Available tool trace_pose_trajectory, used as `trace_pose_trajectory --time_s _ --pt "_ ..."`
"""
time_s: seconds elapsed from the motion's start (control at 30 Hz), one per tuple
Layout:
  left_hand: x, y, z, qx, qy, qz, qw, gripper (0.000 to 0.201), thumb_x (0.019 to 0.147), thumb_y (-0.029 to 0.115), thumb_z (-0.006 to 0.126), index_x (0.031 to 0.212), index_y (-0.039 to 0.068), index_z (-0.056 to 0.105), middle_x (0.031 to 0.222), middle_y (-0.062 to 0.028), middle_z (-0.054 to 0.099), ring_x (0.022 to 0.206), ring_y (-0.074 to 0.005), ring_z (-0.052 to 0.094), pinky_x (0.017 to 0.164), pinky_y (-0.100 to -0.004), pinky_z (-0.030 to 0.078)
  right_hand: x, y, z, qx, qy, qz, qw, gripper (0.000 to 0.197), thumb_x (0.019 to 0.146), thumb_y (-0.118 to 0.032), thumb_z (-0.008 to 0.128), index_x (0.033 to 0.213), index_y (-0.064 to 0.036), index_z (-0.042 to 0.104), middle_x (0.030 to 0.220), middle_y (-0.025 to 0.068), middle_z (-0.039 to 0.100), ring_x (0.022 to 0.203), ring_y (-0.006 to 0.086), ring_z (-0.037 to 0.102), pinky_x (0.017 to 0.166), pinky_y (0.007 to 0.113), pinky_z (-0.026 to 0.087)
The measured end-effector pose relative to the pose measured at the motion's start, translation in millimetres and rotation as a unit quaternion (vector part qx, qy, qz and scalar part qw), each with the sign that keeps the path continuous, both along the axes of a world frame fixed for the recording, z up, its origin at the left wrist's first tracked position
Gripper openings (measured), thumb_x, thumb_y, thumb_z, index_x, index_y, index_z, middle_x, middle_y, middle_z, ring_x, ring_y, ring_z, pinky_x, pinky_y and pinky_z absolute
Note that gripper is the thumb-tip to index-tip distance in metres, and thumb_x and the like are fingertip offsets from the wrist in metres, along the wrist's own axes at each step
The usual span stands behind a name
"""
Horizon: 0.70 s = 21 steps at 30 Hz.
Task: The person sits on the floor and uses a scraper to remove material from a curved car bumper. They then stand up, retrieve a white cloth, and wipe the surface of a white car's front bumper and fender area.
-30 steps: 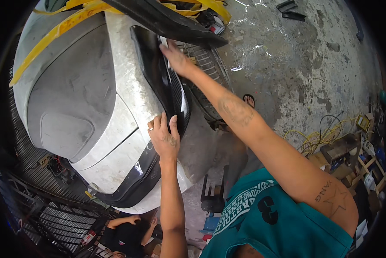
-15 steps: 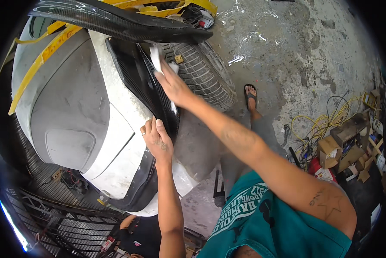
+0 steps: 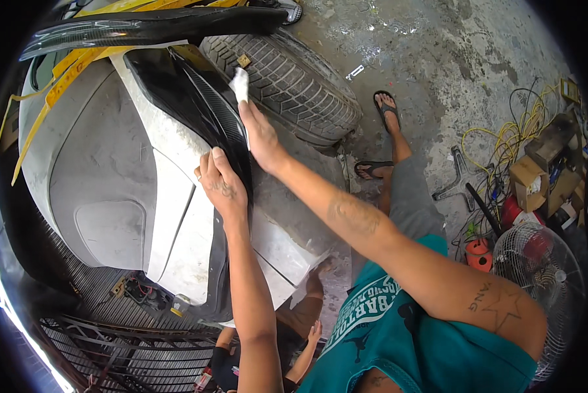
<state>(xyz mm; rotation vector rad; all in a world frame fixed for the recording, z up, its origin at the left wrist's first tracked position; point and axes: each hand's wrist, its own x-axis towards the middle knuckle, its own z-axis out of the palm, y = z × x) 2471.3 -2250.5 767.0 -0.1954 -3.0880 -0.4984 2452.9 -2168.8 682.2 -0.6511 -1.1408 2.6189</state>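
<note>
A glossy black carbon-fibre trim panel lies along the car's white-and-grey bodywork, beside the tyre. My left hand has its fingers curled at the panel's near part, with the thumb on top. Against the panel's tyre-side edge, my right hand presses a white cloth, part of which sticks out past the fingertips. The palm covers the rest of the cloth.
A long carbon-fibre piece and yellow straps cross the far side. The tyre stands right of the panel. At right are yellow cables, boxes and a fan. Another person's hand shows below the car.
My right hand and the cloth now sit lower along the panel's edge, closer to my left hand, which stays on the panel. The whole view has shifted, and the fan has come into sight.
</note>
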Motion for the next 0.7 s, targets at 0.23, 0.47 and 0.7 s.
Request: trace_pose_trajectory --time_s 0.23,0.47,0.7 --pt "-2.7 -14.1 -3.7 0.013 -0.025 -0.036 0.999 0.040 0.101 0.025 0.035 0.089 -0.006 0.058 0.088 -0.0192 0.056 0.084 -0.0341 0.045 0.082 -0.0415 0.036 76.3 -42.7 48.0 0.081 0.011 0.008 0.997 0.075 0.103 -0.042 0.035 0.145 0.0132 0.006 0.151 0.0349 0.012 0.142 0.0422 0.018 0.115 0.042 0.021" --pt "1.2 -18.0 -4.6 0.131 -0.032 0.005 0.991 0.040 0.098 0.024 0.034 0.100 -0.006 0.060 0.100 -0.0215 0.060 0.090 -0.0341 0.046 0.087 -0.0404 0.035 26.5 -21.4 30.7 0.425 0.044 -0.071 0.901 0.070 0.101 -0.039 0.039 0.145 0.0113 0.020 0.150 0.0343 0.019 0.141 0.0499 0.016 0.116 0.049 0.016" --pt "-0.6 -17.7 7.8 0.091 -0.060 0.004 0.994 0.044 0.097 0.023 0.034 0.121 -0.003 0.060 0.109 -0.0204 0.061 0.098 -0.0359 0.049 0.093 -0.0402 0.037 -76.8 8.2 66.8 0.394 0.124 0.132 0.901 0.094 0.096 -0.066 0.023 0.146 0.0132 0.012 0.154 0.0311 0.013 0.145 0.0412 0.011 0.119 0.045 0.009"
